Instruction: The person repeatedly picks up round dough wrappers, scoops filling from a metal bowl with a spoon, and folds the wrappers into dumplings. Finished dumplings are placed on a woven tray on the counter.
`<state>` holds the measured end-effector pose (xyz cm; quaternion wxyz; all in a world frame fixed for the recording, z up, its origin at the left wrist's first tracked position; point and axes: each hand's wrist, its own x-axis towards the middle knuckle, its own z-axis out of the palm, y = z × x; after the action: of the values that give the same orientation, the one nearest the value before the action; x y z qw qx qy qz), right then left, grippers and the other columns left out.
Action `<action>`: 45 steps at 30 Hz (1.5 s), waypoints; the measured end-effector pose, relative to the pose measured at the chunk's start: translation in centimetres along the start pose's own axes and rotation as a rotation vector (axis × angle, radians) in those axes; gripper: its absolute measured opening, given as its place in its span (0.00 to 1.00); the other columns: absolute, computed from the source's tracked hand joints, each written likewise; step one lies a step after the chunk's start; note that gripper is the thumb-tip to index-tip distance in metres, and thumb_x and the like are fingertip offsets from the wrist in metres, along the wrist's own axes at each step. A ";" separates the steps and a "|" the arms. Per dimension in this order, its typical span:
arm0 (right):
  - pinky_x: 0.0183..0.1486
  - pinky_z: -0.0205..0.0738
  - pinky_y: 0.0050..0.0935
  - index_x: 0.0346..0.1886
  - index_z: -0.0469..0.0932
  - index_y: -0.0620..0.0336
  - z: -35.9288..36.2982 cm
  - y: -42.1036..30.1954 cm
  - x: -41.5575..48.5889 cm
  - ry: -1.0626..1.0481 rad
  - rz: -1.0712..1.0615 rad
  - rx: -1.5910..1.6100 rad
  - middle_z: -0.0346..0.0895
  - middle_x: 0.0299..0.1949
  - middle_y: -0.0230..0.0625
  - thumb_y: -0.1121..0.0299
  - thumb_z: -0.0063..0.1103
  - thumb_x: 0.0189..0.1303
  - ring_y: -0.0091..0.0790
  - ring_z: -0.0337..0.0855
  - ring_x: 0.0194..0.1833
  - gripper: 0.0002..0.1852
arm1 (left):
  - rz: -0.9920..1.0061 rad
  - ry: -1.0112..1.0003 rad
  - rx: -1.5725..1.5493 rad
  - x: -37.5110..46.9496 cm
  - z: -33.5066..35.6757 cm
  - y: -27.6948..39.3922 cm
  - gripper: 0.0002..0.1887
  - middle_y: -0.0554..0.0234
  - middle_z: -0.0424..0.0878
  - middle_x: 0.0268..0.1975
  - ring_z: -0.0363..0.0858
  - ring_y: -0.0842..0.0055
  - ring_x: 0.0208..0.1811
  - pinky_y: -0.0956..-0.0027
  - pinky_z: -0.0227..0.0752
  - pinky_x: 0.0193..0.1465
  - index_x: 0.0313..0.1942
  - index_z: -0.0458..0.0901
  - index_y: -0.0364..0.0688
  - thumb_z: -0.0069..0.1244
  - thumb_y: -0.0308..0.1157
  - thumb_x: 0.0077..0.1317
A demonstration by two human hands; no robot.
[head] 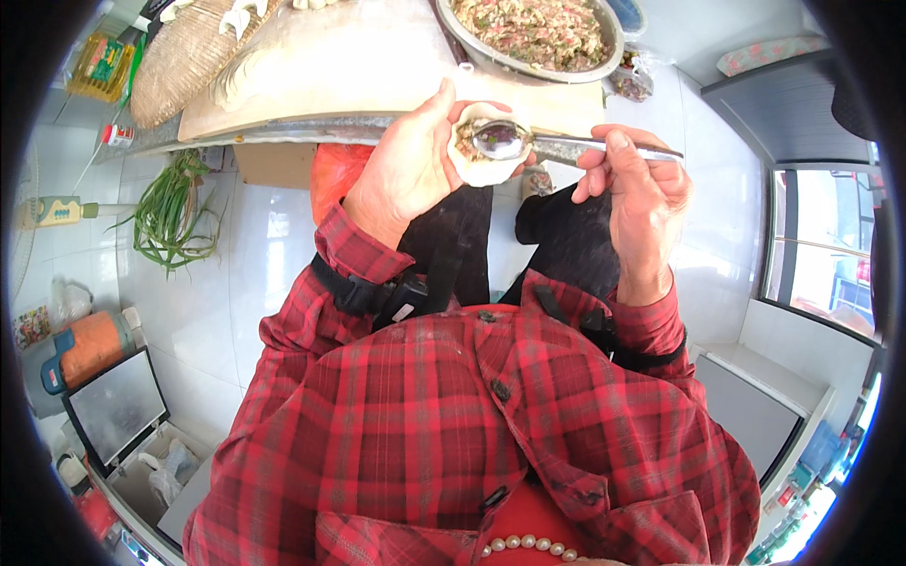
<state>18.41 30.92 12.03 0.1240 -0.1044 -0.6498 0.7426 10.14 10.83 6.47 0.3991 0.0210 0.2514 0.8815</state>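
Observation:
On the fingers of my left hand (410, 159) rests a round dough wrapper (488, 175), cupped at its edges with a chopped filling (464, 141) inside. My right hand (640, 180) grips the handle of a metal spoon (501, 139), whose bowl lies over the filling. Behind my hands, at the back of the table, stands a metal basin (527, 67) heaped with a chopped meat and vegetable filling (541, 32). A pale dough piece with a pleated look (244, 78) lies on the wooden board (340, 92) to the left.
A woven tray (177, 71) with shaped dumplings (236, 20) stands at the back left, near an oil bottle (102, 67). A red-capped bottle (118, 135) sits by the table's corner. Green scallions (173, 212) lie below it. An orange-red plastic bag (336, 177) hangs under the table edge.

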 end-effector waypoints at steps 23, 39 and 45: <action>0.62 0.67 0.41 0.40 0.85 0.58 -0.7 -3.6 6.1 -0.160 -0.856 -0.832 0.77 0.55 0.46 0.75 0.68 0.47 0.46 0.76 0.56 0.14 | 0.210 0.014 -0.145 -2.1 1.6 4.6 0.33 0.35 0.70 0.63 0.69 0.48 0.65 0.40 0.62 0.68 0.63 0.61 0.23 0.29 0.50 0.78; 0.63 0.65 0.53 0.34 0.81 0.58 5.2 -0.8 1.9 -0.407 -1.152 -0.785 0.76 0.57 0.45 0.76 0.71 0.41 0.48 0.76 0.56 0.13 | 0.159 -0.184 -0.199 -2.4 3.4 3.1 0.30 0.47 0.75 0.60 0.75 0.63 0.61 0.55 0.67 0.67 0.62 0.67 0.29 0.28 0.49 0.78; 0.54 0.74 0.39 0.34 0.82 0.59 5.8 -1.1 1.7 -0.292 -0.896 -0.624 0.77 0.56 0.45 0.79 0.70 0.47 0.47 0.77 0.53 0.09 | 0.221 -0.165 0.075 -3.5 4.5 2.4 0.22 0.57 0.80 0.53 0.80 0.72 0.53 0.63 0.77 0.57 0.59 0.71 0.32 0.41 0.41 0.76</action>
<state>15.06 26.12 13.92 0.2994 0.2538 -0.8298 0.3967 11.94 8.97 12.10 0.3177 0.1361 0.2468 0.9053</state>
